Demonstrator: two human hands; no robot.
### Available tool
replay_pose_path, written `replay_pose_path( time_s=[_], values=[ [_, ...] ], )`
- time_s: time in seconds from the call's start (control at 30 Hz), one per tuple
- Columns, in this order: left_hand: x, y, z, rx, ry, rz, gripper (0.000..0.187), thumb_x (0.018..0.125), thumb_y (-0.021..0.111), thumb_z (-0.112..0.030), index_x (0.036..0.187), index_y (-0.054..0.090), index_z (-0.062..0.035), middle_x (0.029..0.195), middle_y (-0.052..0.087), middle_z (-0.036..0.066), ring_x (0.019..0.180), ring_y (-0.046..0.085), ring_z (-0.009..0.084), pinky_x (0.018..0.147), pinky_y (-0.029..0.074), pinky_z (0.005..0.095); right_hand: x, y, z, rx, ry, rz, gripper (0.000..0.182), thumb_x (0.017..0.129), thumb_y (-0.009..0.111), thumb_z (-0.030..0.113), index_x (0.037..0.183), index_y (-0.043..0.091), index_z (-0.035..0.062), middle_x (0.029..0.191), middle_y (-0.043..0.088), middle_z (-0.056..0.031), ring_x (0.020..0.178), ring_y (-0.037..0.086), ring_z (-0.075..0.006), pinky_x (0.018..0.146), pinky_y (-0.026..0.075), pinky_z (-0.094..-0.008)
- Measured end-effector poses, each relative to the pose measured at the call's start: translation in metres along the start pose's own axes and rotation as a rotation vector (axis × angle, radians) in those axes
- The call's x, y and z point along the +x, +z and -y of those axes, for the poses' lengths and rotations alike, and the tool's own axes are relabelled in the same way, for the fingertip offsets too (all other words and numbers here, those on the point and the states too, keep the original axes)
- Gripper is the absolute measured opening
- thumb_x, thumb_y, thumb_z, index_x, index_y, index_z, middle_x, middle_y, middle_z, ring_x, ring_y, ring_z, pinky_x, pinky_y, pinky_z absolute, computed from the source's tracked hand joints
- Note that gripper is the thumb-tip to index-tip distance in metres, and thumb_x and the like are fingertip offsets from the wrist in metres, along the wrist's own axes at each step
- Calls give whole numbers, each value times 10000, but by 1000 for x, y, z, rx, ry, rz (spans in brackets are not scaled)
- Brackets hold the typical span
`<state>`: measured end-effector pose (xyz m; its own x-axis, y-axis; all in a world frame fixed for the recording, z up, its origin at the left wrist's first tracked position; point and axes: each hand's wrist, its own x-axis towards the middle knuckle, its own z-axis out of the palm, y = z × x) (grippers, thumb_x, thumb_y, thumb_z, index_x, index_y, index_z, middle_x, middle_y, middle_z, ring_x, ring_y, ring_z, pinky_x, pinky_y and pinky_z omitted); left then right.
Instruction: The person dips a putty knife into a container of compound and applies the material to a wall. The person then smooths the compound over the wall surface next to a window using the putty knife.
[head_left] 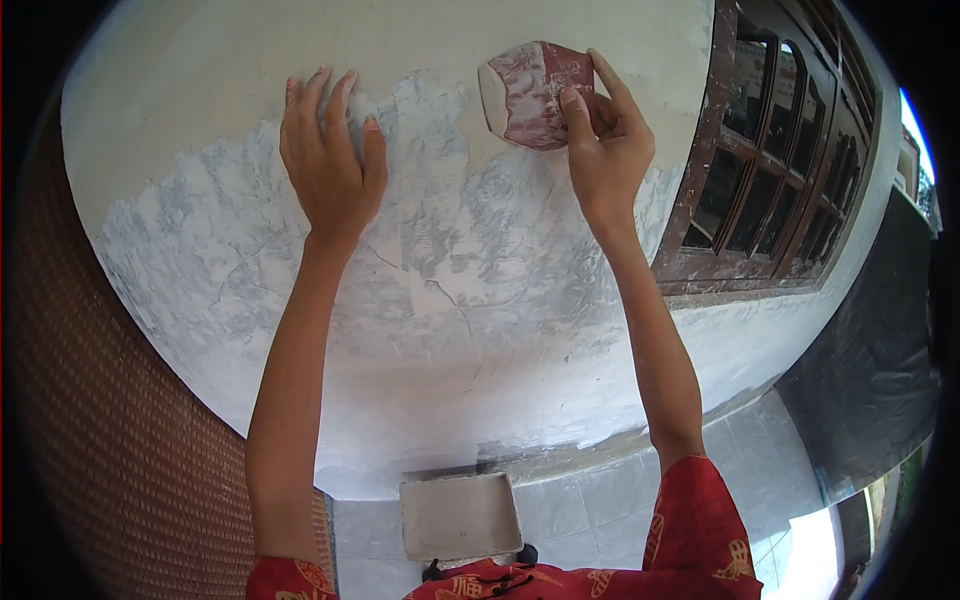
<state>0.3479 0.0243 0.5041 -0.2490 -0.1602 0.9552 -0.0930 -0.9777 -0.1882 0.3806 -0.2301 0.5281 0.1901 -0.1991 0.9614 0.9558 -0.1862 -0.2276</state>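
My right hand (pixel 612 140) grips a flat red putty spreader (pixel 545 95) against the upper wall, thumb on its near face and fingers round its right edge. Whitish smears cover much of the spreader, faint print shows near my thumb, and a cream strip runs along its left edge. Further left, my left hand (pixel 333 165) is open, its fingers apart and seemingly resting on the wall (pixel 420 250). Around and above both hands the wall has a smooth cream coat; below, its surface is patchy white and grey with fine cracks.
A brown wooden window (pixel 765 140) borders the wall on the right. Below, a shallow cream-coloured tray (pixel 460 515) stands on grey floor tiles (pixel 555 505) by my feet. A woven brown panel (pixel 120 420) lines the left side, and a dark sheet (pixel 870 350) hangs at right.
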Motion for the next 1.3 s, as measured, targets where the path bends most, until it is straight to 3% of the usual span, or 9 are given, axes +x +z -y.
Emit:
replay_pose_path(
  time_s=[0.13, 0.33, 0.47, 0.53, 0.7, 0.73, 0.93, 1.13, 1.3],
  values=[
    [1, -2, -2, 30, -11, 18, 443, 977, 503, -250, 1393, 510, -96, 1459, 452, 138, 1423, 337, 379, 1129, 274, 527, 19, -27, -4, 60, 67, -206, 435, 954, 640, 73, 1380, 564, 21, 912, 729, -137, 797, 675, -111, 704, 544, -247],
    [0, 0, -2, -2, -5, -5, 440, 972, 506, -238, 1389, 514, -97, 1456, 456, 131, 1425, 335, 372, 1128, 281, 519, 2, 6, 4, 71, -40, 14, 447, 924, 685, 76, 1359, 589, 36, 887, 725, -136, 828, 672, -116, 755, 547, -268],
    [0, -1, -4, 19, -1, -3, 436, 967, 510, -222, 1382, 518, -90, 1449, 458, 135, 1423, 336, 378, 1129, 280, 519, 14, -14, -12, 43, -1, -190, 439, 928, 675, 78, 1356, 590, 28, 876, 726, -136, 788, 680, -121, 739, 552, -264],
    [0, -3, -3, 29, -12, 12, 436, 966, 513, -216, 1381, 518, -84, 1447, 458, 140, 1421, 336, 385, 1130, 280, 521, 22, -25, -7, 49, 4, -280, 433, 948, 649, 86, 1367, 571, 9, 886, 732, -124, 773, 679, -105, 658, 543, -242],
    [0, -1, -1, -10, -17, -6, 441, 972, 503, -227, 1389, 509, -83, 1448, 456, 135, 1427, 331, 371, 1133, 276, 516, 0, 1, 18, 165, 118, 21, 458, 924, 681, 78, 1365, 574, 20, 860, 728, -124, 772, 657, -94, 732, 533, -266],
    [1, 0, -3, -13, -16, -8, 441, 972, 503, -227, 1389, 509, -83, 1448, 456, 135, 1427, 331, 371, 1133, 276, 516, -4, 9, 11, 147, 18, 43, 458, 923, 680, 72, 1365, 575, 19, 845, 724, -111, 763, 646, -86, 701, 522, -261],
    [0, -2, -3, 27, -16, 4, 436, 984, 483, -244, 1390, 505, -84, 1445, 454, 147, 1423, 333, 384, 1130, 279, 526, 5, -33, -2, 111, 63, -259, 447, 970, 623, 51, 1405, 528, 10, 892, 726, -117, 755, 650, -90, 675, 527, -227],
    [0, -2, -4, -3, -19, 2, 427, 984, 483, -245, 1380, 514, -87, 1439, 458, 143, 1422, 336, 380, 1130, 280, 524, -25, -10, 3, 81, 94, 72, 472, 937, 685, 62, 1390, 557, 29, 853, 702, -88, 793, 619, -72, 723, 505, -224],
    [0, -4, -7, 24, -39, 23, 423, 984, 486, -233, 1375, 519, -77, 1434, 459, 153, 1415, 347, 385, 1123, 292, 529, -13, -42, -3, 63, 162, -203, 455, 974, 622, 55, 1416, 518, 26, 945, 731, -146, 879, 686, -125, 746, 555, -247]
  ],
)
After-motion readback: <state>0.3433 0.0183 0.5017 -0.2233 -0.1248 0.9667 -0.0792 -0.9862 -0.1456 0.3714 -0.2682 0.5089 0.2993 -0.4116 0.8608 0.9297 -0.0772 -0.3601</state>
